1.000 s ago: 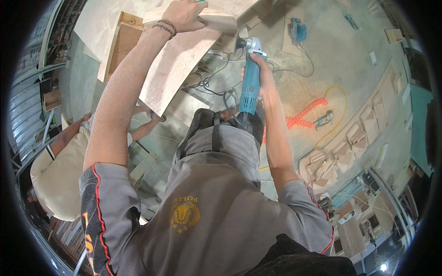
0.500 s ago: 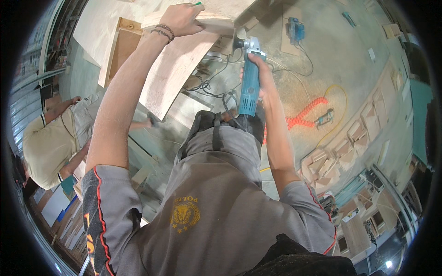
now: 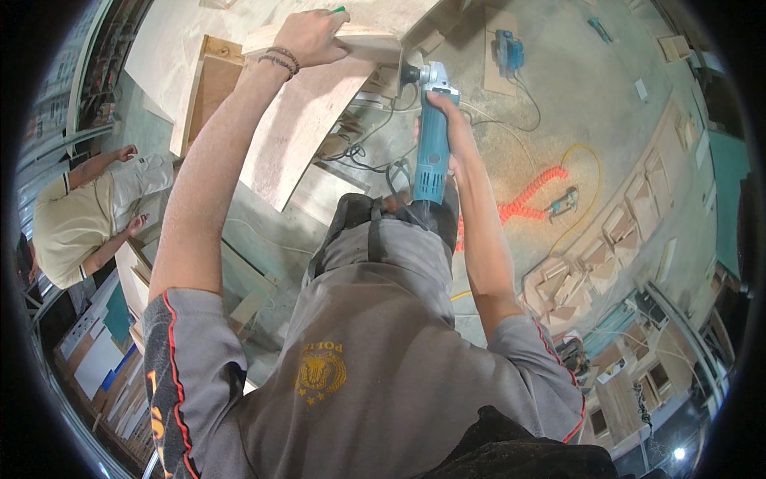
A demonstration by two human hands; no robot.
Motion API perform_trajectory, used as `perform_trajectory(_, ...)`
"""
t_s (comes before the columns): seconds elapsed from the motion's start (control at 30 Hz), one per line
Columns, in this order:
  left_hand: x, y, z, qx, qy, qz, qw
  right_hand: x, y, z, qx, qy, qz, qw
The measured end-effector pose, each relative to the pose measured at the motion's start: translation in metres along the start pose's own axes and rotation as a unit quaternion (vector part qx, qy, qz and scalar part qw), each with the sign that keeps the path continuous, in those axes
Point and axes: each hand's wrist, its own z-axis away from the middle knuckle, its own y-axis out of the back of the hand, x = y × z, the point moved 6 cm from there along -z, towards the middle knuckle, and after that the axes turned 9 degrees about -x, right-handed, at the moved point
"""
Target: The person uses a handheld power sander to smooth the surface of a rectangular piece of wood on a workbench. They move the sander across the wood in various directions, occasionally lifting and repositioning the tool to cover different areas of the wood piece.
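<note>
My right hand [image 3: 452, 132] is wrapped around the teal body of an angle grinder [image 3: 432, 160], thumb near its silver head. The grinder's disc [image 3: 402, 73] is edge-on, at the right end of a pale curved wooden piece [image 3: 371, 46]; whether it touches the wood is hard to tell. My left hand [image 3: 311, 37] grips the top of that piece, with fingers bent over it and partly hidden. A small green thing [image 3: 340, 9] shows by its fingers; what it is cannot be made out. Below the piece hangs a broad plywood panel [image 3: 291, 132].
An open wooden box [image 3: 211, 84] stands left of the panel. Dark cables [image 3: 363, 152] lie on the floor beneath the grinder. A blue power tool [image 3: 508, 54], an orange coiled hose [image 3: 531, 195] and wooden frames [image 3: 602, 247] lie to the right. Another person [image 3: 88, 215] is at far left.
The other person at left has shifted, with both forearms now raised in front. The grinder has moved very slightly left and up; my left hand stays on the wood.
</note>
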Motion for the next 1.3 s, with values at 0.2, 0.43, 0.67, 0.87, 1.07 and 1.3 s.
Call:
perform_trajectory(0.2, 0.000, -0.002, 0.000, -0.009, 0.007, -0.005, 1.000, -0.002, -0.001, -0.003, 0.008, 0.002, 0.001, 1.000)
perform_trajectory(0.43, 0.002, -0.001, -0.002, -0.032, 0.021, -0.008, 0.999, -0.013, -0.011, 0.009, -0.002, 0.016, 0.024, 1.000)
perform_trajectory(0.67, -0.001, -0.003, 0.000, -0.006, 0.008, -0.002, 1.000, -0.006, -0.006, 0.006, 0.013, 0.013, -0.006, 1.000)
perform_trajectory(0.87, 0.002, 0.000, 0.000, -0.004, 0.016, 0.006, 1.000, -0.013, -0.016, 0.015, -0.004, 0.020, 0.022, 1.000)
perform_trajectory(1.07, 0.001, -0.003, 0.000, -0.007, 0.015, -0.010, 1.000, -0.012, -0.010, 0.006, 0.008, 0.021, 0.022, 0.999)
perform_trajectory(1.3, -0.001, -0.005, 0.001, -0.022, 0.026, -0.009, 0.999, -0.017, -0.022, 0.018, -0.020, 0.037, 0.029, 0.999)
